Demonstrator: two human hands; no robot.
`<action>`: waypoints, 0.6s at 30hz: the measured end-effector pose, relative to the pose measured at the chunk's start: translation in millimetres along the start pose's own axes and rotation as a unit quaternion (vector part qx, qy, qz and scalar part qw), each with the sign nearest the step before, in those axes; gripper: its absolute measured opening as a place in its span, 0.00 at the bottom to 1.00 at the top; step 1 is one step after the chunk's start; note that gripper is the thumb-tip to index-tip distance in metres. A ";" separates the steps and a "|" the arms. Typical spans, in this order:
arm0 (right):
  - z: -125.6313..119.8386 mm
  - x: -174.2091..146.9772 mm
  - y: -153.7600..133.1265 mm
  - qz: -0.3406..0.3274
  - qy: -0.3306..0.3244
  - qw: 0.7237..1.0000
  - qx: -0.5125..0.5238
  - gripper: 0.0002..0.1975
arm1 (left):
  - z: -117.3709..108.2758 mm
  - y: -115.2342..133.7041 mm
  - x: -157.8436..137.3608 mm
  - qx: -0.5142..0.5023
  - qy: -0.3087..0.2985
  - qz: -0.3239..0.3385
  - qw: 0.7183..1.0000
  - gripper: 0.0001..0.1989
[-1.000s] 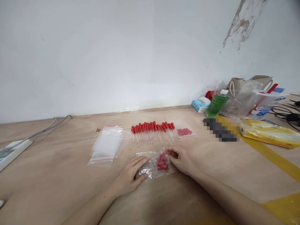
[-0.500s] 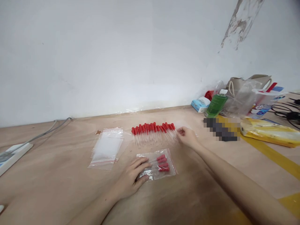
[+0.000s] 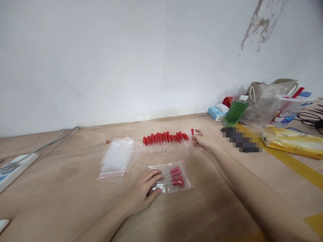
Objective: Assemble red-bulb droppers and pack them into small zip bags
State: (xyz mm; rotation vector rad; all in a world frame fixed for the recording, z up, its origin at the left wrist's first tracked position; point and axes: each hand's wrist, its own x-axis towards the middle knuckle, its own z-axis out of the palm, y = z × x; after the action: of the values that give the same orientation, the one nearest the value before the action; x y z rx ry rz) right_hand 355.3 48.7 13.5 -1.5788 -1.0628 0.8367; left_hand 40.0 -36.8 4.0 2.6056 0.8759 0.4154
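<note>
My left hand (image 3: 145, 190) lies with fingers stretched over the left part of a clear zip bag (image 3: 169, 164). Inside that bag are several droppers with red bulbs (image 3: 176, 174), lying sideways. Beyond it, a row of loose red-bulbed droppers (image 3: 164, 139) rests with the bulbs toward the wall. At the row's right end my right hand (image 3: 202, 140) pinches a single dropper (image 3: 192, 132), its red bulb up and its clear stem pointing down. Left of the row is a stack of flat zip bags (image 3: 117, 158).
A power strip (image 3: 17, 168) with a grey cable (image 3: 54, 143) is at the left. To the right stand a tissue pack (image 3: 217, 112), a green bottle (image 3: 236, 111) and plastic bags (image 3: 285, 111). A yellow package (image 3: 290, 141) lies near yellow tape (image 3: 295, 162).
My right hand has taken hold of a dropper and moved it slightly right, apart from the row. My left hand stays on the bag. The view has shifted a little.
</note>
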 end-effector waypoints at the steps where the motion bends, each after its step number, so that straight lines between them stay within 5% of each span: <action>1: -2.8 -10.4 -0.5 -0.005 -0.011 1.000 0.025 0.31 | -0.2 0.1 -0.1 0.005 -0.005 -0.001 1.000 0.20; 3: -7.3 -34.0 1.8 -0.020 -0.046 0.993 0.111 0.34 | -0.4 0.4 -0.2 0.012 -0.012 -0.002 1.000 0.21; 8: -5.9 -82.2 16.6 -0.035 -0.004 0.977 0.211 0.33 | -0.2 1.7 0.3 0.013 -0.014 -0.003 1.000 0.22; 18: 21.0 -100.4 25.5 -0.051 -0.045 0.971 0.230 0.28 | -0.8 2.2 0.1 0.024 -0.016 -0.002 1.000 0.22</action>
State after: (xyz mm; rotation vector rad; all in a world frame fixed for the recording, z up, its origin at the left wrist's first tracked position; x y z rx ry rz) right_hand 304.9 -39.5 -15.5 -1.0961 -0.9221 1.0086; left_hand 40.9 -38.1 5.7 2.6464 0.8917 0.3548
